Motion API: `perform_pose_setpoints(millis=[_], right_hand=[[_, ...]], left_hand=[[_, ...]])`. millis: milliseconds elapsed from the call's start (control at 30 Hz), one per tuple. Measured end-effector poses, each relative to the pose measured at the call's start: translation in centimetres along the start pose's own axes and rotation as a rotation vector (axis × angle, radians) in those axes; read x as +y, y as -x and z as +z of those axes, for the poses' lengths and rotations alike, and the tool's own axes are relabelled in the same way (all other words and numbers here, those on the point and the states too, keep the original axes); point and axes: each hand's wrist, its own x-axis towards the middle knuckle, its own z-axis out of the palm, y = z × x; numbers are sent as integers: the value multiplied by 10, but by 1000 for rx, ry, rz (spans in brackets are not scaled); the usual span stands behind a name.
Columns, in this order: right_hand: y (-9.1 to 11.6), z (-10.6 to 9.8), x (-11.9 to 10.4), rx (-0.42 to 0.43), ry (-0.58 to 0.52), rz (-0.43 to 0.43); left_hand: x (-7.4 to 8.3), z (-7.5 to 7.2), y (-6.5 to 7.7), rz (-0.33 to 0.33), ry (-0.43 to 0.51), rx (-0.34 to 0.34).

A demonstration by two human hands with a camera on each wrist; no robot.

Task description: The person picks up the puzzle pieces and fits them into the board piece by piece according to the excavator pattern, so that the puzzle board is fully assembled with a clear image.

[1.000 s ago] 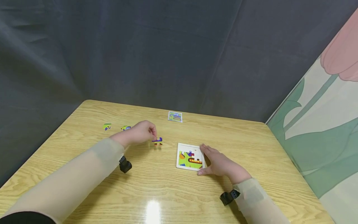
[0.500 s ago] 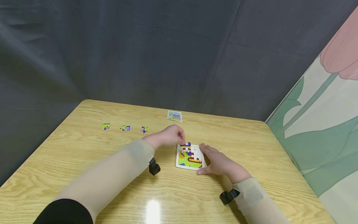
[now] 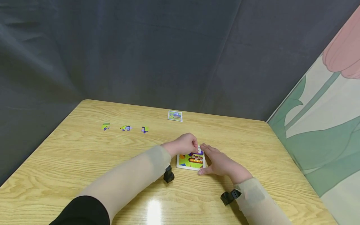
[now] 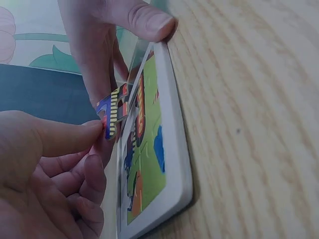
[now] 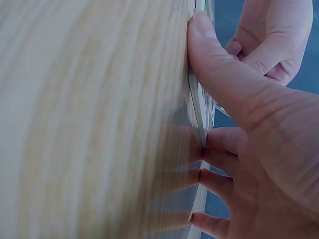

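Left hand [image 3: 184,144] pinches one flat, notched, striped piece [image 4: 114,110] between thumb and fingers over a square white tray [image 3: 187,169]; right hand [image 3: 218,162], thumb and fingers spread, touches the tray's right edge; three loose pieces [image 3: 125,128] and one card [image 3: 175,116] lie farther off on the wood-grain table [image 3: 70,156]

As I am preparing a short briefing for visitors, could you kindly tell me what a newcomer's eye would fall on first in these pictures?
Most likely the left hand, pinching a striped puzzle piece at the white-framed tray near the middle of the table. Next might come the large pink flower at the head view's upper right, then three loose pieces on the table's left part.
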Motion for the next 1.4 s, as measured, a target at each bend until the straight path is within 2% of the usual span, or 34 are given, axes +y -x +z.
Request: perform_pose_setpoints(millis=[200, 433, 933, 1167, 1400], right_hand=[[1, 0, -1, -3, 5, 6], [2, -2, -3, -4, -5, 1], [1, 0, -2, 3, -12, 7], [2, -1, -2, 15, -11, -29], [3, -2, -3, 14, -25, -30]], left_hand=[[-1, 3, -2, 2, -6, 4], [-2, 8, -2, 17, -77, 17], [2, 8, 3, -4, -196, 5], [2, 11, 2, 5, -266, 14], [3, 14, 1, 89, -303, -1]])
